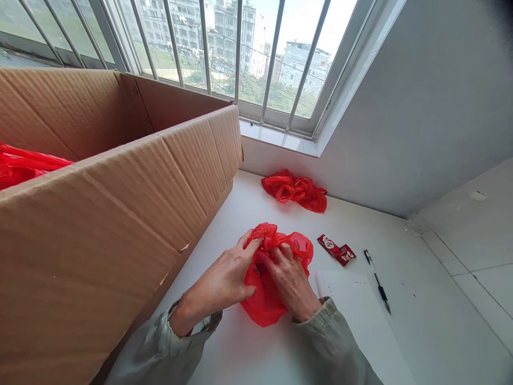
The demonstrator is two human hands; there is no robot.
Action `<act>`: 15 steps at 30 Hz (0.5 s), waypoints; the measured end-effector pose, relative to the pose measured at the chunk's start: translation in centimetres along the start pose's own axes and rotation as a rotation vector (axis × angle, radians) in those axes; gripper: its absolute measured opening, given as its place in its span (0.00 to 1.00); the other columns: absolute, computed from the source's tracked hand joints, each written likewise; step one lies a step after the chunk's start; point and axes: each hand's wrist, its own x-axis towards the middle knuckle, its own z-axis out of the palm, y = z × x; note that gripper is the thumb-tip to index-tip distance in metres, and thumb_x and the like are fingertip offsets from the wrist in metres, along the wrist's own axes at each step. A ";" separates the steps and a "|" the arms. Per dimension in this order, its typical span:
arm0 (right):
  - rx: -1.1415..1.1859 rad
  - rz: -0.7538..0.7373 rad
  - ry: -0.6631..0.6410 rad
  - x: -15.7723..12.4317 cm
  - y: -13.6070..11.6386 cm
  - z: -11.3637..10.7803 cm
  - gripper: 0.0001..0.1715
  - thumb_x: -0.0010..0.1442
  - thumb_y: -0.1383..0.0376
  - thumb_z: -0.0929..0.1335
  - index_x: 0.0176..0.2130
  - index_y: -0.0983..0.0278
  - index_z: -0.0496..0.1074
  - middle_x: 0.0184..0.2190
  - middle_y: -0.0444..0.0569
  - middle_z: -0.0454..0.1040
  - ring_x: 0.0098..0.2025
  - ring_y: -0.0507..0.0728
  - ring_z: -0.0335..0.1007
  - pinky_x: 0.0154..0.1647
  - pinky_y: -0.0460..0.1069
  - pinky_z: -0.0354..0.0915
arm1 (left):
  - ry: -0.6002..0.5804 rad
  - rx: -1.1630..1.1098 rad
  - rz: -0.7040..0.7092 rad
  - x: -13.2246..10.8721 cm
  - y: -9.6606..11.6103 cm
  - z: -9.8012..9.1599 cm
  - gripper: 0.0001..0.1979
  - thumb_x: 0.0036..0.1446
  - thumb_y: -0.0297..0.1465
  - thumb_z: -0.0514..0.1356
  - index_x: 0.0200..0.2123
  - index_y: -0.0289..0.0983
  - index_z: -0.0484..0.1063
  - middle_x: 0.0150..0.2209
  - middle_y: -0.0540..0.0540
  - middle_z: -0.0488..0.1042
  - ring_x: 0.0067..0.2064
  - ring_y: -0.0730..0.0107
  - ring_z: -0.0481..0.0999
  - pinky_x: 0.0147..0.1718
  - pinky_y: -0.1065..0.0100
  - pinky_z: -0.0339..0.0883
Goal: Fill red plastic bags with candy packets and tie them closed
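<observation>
Head view: your left hand (pixel 222 283) and right hand (pixel 290 280) lie side by side on the white surface (pixel 256 353). Each grip is closed, fingertips pinching the crumpled top of the red plastic bag (pixel 264 307) lying beneath them. Just right of it lies a paper sheet (pixel 352 305), then a red sachet (pixel 336 249) and a pen (pixel 377 282). Farther off, near the wall, sits a second red bag (pixel 294 191). A cardboard box (pixel 120 214) stands along the left.

Left hand (pixel 224 283), right hand (pixel 292 282) — on red bag (pixel 264 309)
</observation>
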 end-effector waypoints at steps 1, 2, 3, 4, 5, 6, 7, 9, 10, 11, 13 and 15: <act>0.006 0.013 -0.020 0.1 -0.2 0.3 0.18 0.63 0.65 0.65 0.53 0.58 0.67 0.53 0.51 0.69 0.53 0.63 0.59 0.48 0.56 0.60 | -0.002 0.005 -0.005 0.0 0.0 0.0 0.41 0.40 0.18 0.53 0.60 0.45 0.53 0.58 0.45 0.61 0.47 0.62 0.73 0.42 0.65 0.69; 0.010 0.030 -0.035 0.2 -0.2 0.6 0.19 0.62 0.64 0.66 0.53 0.58 0.67 0.53 0.51 0.69 0.51 0.63 0.61 0.46 0.56 0.61 | 0.000 0.011 -0.011 0.0 -0.1 0.0 0.39 0.40 0.18 0.53 0.59 0.44 0.55 0.57 0.45 0.62 0.46 0.62 0.73 0.41 0.66 0.69; 0.014 0.045 -0.047 0.3 -0.2 0.9 0.18 0.62 0.63 0.66 0.52 0.59 0.68 0.51 0.52 0.71 0.49 0.63 0.62 0.45 0.57 0.61 | 0.007 0.016 -0.016 0.0 -0.2 0.0 0.37 0.41 0.18 0.52 0.57 0.43 0.57 0.56 0.45 0.63 0.45 0.62 0.73 0.41 0.66 0.69; 0.024 0.058 -0.055 0.4 0.0 1.0 0.16 0.62 0.62 0.66 0.50 0.60 0.69 0.48 0.52 0.73 0.48 0.63 0.63 0.44 0.57 0.61 | 0.021 0.020 -0.022 0.0 -0.3 0.0 0.35 0.41 0.18 0.52 0.56 0.42 0.59 0.55 0.44 0.64 0.45 0.62 0.73 0.40 0.66 0.69; 0.043 0.077 -0.053 0.4 0.2 1.1 0.13 0.63 0.62 0.65 0.48 0.61 0.71 0.44 0.52 0.75 0.47 0.63 0.64 0.45 0.57 0.61 | 0.039 0.021 -0.026 0.1 -0.3 0.0 0.33 0.41 0.18 0.52 0.54 0.42 0.61 0.54 0.44 0.65 0.44 0.63 0.73 0.40 0.66 0.68; 0.081 0.105 -0.038 0.3 0.5 1.0 0.12 0.65 0.63 0.63 0.46 0.62 0.72 0.41 0.52 0.76 0.46 0.63 0.65 0.46 0.58 0.61 | 0.055 0.019 -0.030 0.1 -0.4 0.0 0.32 0.42 0.18 0.52 0.54 0.41 0.61 0.53 0.44 0.66 0.44 0.63 0.73 0.40 0.66 0.68; 0.147 0.140 -0.011 0.2 1.0 0.8 0.13 0.66 0.64 0.61 0.44 0.63 0.73 0.39 0.51 0.76 0.46 0.62 0.66 0.47 0.58 0.61 | 0.067 0.013 -0.033 0.2 -0.5 0.0 0.32 0.42 0.18 0.52 0.53 0.41 0.62 0.52 0.44 0.66 0.44 0.63 0.73 0.40 0.66 0.68; 0.363 0.226 0.054 -0.2 1.9 0.0 0.16 0.67 0.65 0.58 0.42 0.62 0.74 0.39 0.50 0.77 0.46 0.59 0.67 0.48 0.56 0.61 | 0.083 -0.002 -0.031 0.2 -0.5 0.0 0.31 0.43 0.19 0.53 0.53 0.40 0.62 0.52 0.44 0.66 0.45 0.62 0.72 0.41 0.65 0.69; 0.490 0.264 0.076 -0.4 2.4 -0.4 0.17 0.67 0.65 0.58 0.42 0.62 0.75 0.40 0.49 0.78 0.46 0.58 0.68 0.49 0.54 0.62 | 0.086 -0.012 -0.027 0.2 -0.4 0.0 0.30 0.43 0.19 0.53 0.53 0.40 0.61 0.52 0.43 0.66 0.47 0.61 0.72 0.42 0.64 0.69; 0.603 0.297 0.086 -0.6 2.8 -0.8 0.17 0.67 0.65 0.58 0.42 0.61 0.75 0.41 0.47 0.78 0.45 0.57 0.69 0.49 0.52 0.63 | 0.085 -0.023 -0.018 0.2 -0.4 0.1 0.30 0.44 0.20 0.53 0.54 0.40 0.61 0.53 0.43 0.66 0.48 0.61 0.71 0.44 0.64 0.69; 0.726 0.347 0.081 -1.0 3.1 -1.5 0.15 0.64 0.66 0.61 0.42 0.59 0.75 0.42 0.45 0.78 0.45 0.56 0.70 0.48 0.51 0.64 | 0.074 -0.041 0.008 0.2 -0.2 0.1 0.33 0.44 0.20 0.54 0.56 0.40 0.59 0.55 0.43 0.64 0.51 0.61 0.70 0.47 0.63 0.68; 0.694 0.344 0.063 -1.5 2.7 -1.9 0.13 0.61 0.68 0.63 0.42 0.59 0.75 0.40 0.45 0.78 0.43 0.57 0.70 0.48 0.52 0.64 | 0.050 -0.052 0.033 0.1 -0.1 0.0 0.35 0.44 0.20 0.54 0.58 0.42 0.57 0.56 0.44 0.64 0.52 0.62 0.69 0.48 0.64 0.68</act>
